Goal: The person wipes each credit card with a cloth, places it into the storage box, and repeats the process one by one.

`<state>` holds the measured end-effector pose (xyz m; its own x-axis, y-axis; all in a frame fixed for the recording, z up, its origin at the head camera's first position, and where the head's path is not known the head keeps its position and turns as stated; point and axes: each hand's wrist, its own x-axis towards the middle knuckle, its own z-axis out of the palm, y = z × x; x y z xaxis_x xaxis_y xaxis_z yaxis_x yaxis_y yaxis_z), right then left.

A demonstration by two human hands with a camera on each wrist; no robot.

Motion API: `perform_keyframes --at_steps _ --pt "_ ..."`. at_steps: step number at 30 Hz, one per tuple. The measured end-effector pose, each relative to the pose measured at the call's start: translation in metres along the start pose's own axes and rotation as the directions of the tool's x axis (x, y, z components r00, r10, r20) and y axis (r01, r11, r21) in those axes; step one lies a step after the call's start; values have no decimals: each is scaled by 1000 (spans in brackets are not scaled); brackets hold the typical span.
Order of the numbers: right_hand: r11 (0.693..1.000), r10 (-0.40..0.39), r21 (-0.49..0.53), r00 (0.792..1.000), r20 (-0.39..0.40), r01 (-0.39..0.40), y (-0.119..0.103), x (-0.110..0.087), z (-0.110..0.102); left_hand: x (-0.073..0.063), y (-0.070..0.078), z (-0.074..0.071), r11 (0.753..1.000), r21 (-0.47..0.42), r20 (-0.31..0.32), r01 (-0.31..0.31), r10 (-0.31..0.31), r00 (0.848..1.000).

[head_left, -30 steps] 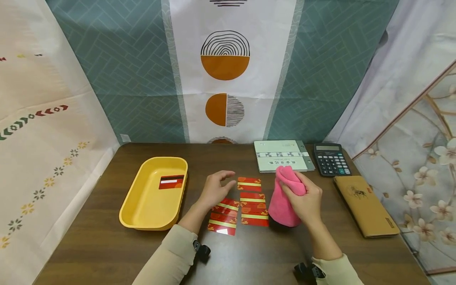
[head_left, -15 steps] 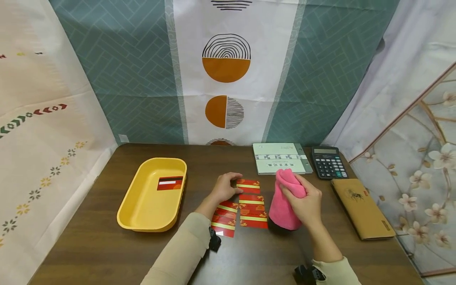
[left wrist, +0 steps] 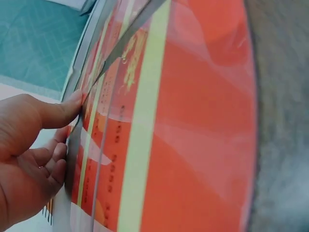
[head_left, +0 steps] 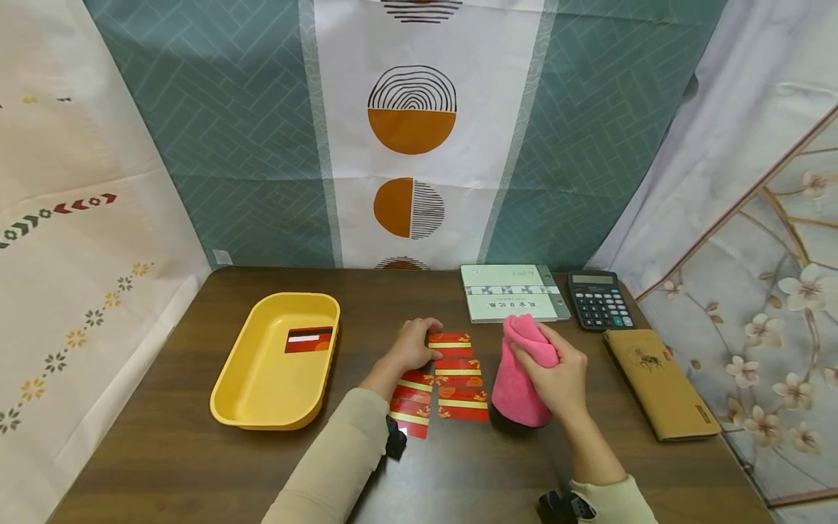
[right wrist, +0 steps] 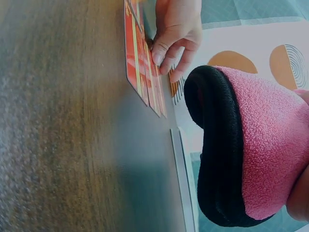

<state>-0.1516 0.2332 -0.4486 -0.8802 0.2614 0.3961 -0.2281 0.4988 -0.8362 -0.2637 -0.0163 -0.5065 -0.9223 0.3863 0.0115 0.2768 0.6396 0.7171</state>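
Observation:
Several red plastic cards with a pale yellow stripe [head_left: 463,413] lie in two columns on the brown table [head_left: 458,480]. My left hand [head_left: 411,345] is at the farthest card [head_left: 456,345] of the right column, thumb at its near left corner and fingers at its far left edge. It seems to hold that card by these edges; the left wrist view hides the exact contact. Right of the cards, my right hand [head_left: 557,375] grips a bunched pink fleecy cloth [right wrist: 275,140] with a black border, its lower end just above or on the tabletop.
On the left stands a yellow tray [head_left: 229,389] holding a red card with a black stripe [head_left: 308,340]. Beyond my right hand lie a pale green booklet [head_left: 513,294] and a black calculator [head_left: 599,300]. A tan wallet-like case [head_left: 661,384] lies at the right.
From beside the cards, my left hand has moved right onto the farthest one and stayed there. My right hand keeps the pink cloth in nearly the same place. The head view has shifted slightly.

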Motion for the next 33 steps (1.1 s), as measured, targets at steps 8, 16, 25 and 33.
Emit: perform_keyframes --at_steps 8,16,25,33 --pt "1000 28 11 1000 14 -28 0 -1 2 -8 -4 3 994 -105 -47 -26 22 999" --pt "1000 23 -6 1000 0 -23 -4 1 6 -18 2 -3 899 -438 -274 -15 -118 954" --pt "992 -125 35 992 7 124 -15 1 19 -40 35 -20 663 -747 -256 -49 -218 942" --pt "970 -236 -67 972 -19 234 -27 4 28 -66 58 -30 637 -761 -216 -121 -73 974"
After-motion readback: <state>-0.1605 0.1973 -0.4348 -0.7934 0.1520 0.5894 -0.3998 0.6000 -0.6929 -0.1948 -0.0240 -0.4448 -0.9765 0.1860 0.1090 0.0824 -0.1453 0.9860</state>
